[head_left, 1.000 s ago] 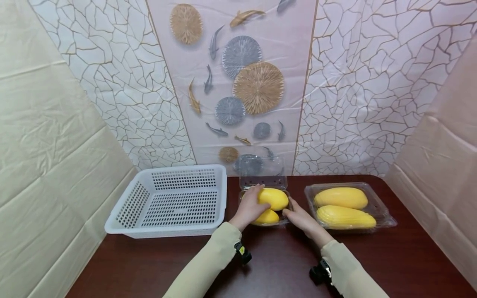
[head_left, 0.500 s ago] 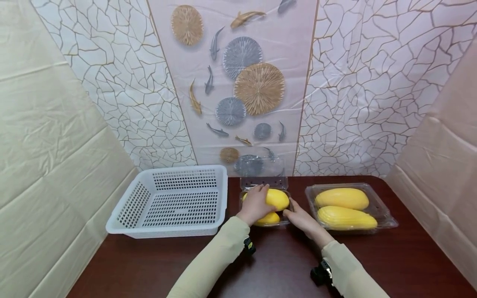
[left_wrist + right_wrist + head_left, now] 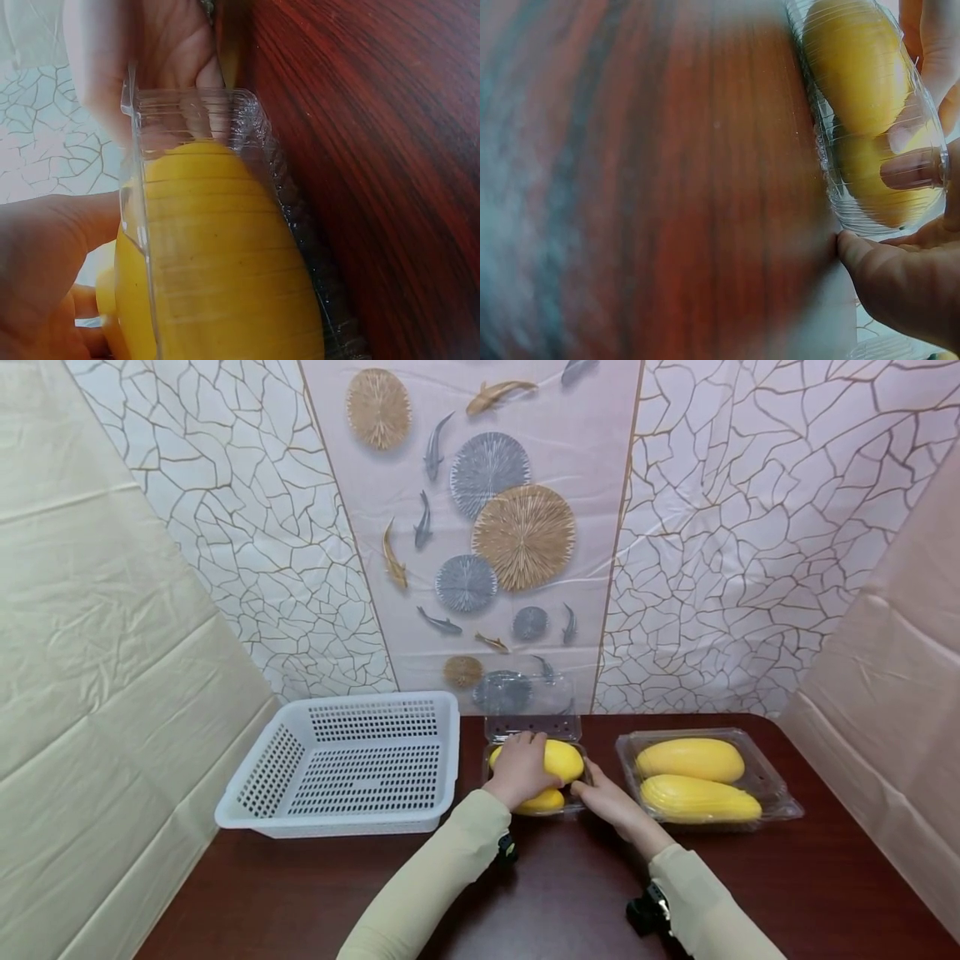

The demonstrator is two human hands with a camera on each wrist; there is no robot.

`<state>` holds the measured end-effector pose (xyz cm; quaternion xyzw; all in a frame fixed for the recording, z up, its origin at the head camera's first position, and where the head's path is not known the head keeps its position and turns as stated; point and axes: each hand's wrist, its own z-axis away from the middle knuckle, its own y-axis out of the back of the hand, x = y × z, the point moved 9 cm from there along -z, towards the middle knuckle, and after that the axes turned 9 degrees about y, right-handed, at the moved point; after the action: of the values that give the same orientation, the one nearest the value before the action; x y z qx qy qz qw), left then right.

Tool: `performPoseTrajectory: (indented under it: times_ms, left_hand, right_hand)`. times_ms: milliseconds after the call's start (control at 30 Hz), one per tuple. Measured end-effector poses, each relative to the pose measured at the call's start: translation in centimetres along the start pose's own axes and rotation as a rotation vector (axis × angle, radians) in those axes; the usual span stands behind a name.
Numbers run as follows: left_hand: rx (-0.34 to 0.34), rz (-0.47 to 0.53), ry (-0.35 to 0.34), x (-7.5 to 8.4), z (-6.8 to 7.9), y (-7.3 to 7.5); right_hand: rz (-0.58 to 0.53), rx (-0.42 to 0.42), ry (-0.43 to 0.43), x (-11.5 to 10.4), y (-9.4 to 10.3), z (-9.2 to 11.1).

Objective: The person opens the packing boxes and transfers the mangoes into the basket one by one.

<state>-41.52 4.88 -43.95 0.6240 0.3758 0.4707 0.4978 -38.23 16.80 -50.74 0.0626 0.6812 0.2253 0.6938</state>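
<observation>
An open clear plastic clamshell box (image 3: 286,202) stands at mid-table in the head view, its lid (image 3: 532,724) raised behind it. Two smooth yellow, mango-like fruits lie inside: a back fruit (image 3: 564,761) and a front fruit (image 3: 542,802). My left hand (image 3: 519,771) reaches over the box from the left and grips the back fruit, thumb on its near side, partly covering both fruits. At the box's right end, my right hand (image 3: 606,796) pinches the end wall; through the plastic in the right wrist view, a digit (image 3: 911,169) shows inside the wall.
A white perforated basket (image 3: 262,822) stands left of the box, with nothing in it. To the right, a second clear box (image 3: 780,808), lid down, holds two yellow fruits (image 3: 697,798). Behind the dark red wooden table (image 3: 555,893) hangs a patterned cloth (image 3: 697,568).
My left hand has slid a little to the right over the back fruit, its forearm following. The right hand, boxes and basket keep their places.
</observation>
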Motion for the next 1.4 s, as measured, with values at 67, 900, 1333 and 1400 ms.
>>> performPoseTrajectory:
  times_ms: [67, 900, 1333, 1400]
  left_hand:
    - [0.002, -0.005, -0.002, 0.0, 0.0, 0.0]
    - [0.035, -0.074, -0.046, 0.4, 0.3, 1.2]
    - [0.135, 0.060, -0.061, 0.6, 0.5, 4.6]
    - [0.139, 0.065, -0.065, 0.8, 0.5, 5.1]
  right_hand:
    - [-0.004, 0.001, -0.003, 0.0, 0.0, 0.0]
    - [-0.051, -0.010, 0.017, 0.1, -0.1, 0.0]
    - [-0.083, -0.034, 0.026, 0.1, -0.3, -0.2]
    - [-0.075, -0.041, 0.025, 0.1, -0.3, -0.2]
